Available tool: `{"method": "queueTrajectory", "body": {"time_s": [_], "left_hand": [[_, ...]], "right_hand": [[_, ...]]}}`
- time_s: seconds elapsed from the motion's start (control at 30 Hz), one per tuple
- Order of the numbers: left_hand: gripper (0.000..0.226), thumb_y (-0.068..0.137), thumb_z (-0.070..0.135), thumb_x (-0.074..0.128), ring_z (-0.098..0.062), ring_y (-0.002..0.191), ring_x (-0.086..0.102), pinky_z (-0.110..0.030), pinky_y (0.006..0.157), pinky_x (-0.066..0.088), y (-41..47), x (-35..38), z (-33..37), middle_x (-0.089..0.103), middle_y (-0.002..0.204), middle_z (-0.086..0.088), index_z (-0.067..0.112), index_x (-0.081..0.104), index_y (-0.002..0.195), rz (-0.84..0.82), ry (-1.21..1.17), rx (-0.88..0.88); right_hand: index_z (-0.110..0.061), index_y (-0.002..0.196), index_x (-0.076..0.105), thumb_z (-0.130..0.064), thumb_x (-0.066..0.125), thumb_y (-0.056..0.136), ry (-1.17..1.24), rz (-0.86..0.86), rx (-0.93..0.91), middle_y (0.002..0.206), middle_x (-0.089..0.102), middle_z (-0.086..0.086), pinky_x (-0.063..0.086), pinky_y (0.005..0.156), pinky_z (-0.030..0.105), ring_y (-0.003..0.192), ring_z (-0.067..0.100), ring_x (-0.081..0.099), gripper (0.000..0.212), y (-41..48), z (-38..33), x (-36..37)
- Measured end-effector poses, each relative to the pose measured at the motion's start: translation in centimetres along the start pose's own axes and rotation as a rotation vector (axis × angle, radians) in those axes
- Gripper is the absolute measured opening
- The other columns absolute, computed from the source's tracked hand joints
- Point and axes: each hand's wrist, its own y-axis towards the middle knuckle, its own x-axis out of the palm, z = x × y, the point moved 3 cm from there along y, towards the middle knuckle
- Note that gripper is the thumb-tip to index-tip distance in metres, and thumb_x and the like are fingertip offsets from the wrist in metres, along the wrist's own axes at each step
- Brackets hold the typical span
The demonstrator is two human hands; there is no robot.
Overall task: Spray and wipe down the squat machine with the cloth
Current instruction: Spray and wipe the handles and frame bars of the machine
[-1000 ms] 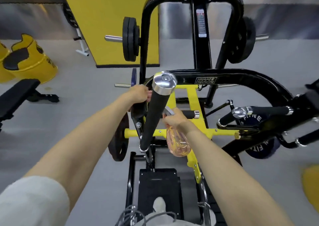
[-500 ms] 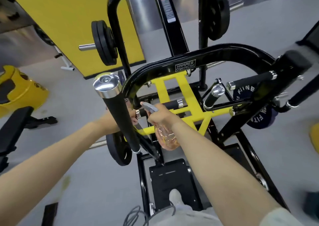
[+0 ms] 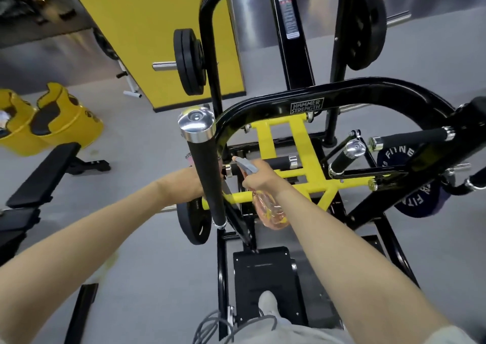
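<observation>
Right hand: my right hand (image 3: 259,179) holds the spray bottle (image 3: 272,213). My fingers (image 3: 248,184) are curled tight round its neck, just under the grey spray head.
Spray bottle: it is see-through with pink-orange water in it. It hangs down from my hand over the yellow bars (image 3: 297,143). Its nose points left.
Left hand: my left hand (image 3: 196,182) reaches in from the left and goes behind the tall handle (image 3: 207,175). The handle hides my fingers, so I cannot tell if they are wide, narrow or holding.
Cloth: a small pink checked bit of cloth (image 3: 190,159) peeks out at the left edge of the tall handle, just above my left hand. I cannot see if I grip it.
Squat machine: the squat machine (image 3: 368,88) is right in front of me. It has a big curved black bar with a white name label.
Tall handle: it is black with a shiny round cap on top. It stands between my two hands.
Short handle: a short handle (image 3: 278,162) sits in the middle, just far of my right hand.
Foot plate: the black foot plate (image 3: 265,278) is near me, low down. My white shoe (image 3: 267,304) is on it.
Weights: one black weight plate (image 3: 190,62) is far left on a steel peg. A blue weight plate (image 3: 418,199) is on the right.
Left side: a padded bench (image 3: 44,172) and yellow tubs (image 3: 60,122) sit on the grey floor (image 3: 147,238).
</observation>
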Motion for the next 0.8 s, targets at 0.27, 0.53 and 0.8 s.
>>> {"method": "queueTrajectory", "body": {"time_s": [0.27,0.53,0.8], "left_hand": [[0.040,0.086,0.002,0.057,-0.026,0.136,0.041,-0.051,0.107,0.038,-2.7,5.1,-2.8,0.054,0.137,-0.009,0.005,0.060,0.126,0.397,0.379,0.377],[0.024,0.098,0.008,0.045,-0.026,0.086,0.064,-0.023,0.070,0.041,-4.1,5.0,-4.0,0.070,0.091,-0.008,0.008,0.068,0.106,1.041,-0.799,-0.860],[0.031,0.098,0.004,0.045,-0.005,0.057,0.058,-0.007,0.051,0.042,-0.5,5.2,3.6,0.061,0.095,-0.011,0.008,0.056,0.127,1.035,-1.088,-0.695]], "right_hand": [[-0.010,0.101,0.064,0.010,0.051,0.077,0.070,-0.060,-0.015,0.071,0.042,-0.005,0.034,0.057,0.025,0.063,0.015,0.042,0.034,-0.7,-0.4,0.3],[-0.008,0.072,0.040,0.012,0.051,0.072,0.043,0.016,0.072,0.066,0.034,0.005,0.027,0.052,0.025,0.062,0.018,0.034,0.023,-0.9,-0.9,0.1],[-0.011,0.059,0.043,0.011,0.056,0.067,-0.035,0.041,0.077,0.062,0.039,0.006,0.030,0.046,0.021,0.055,0.018,0.037,0.027,-0.4,-1.1,0.3]]}}
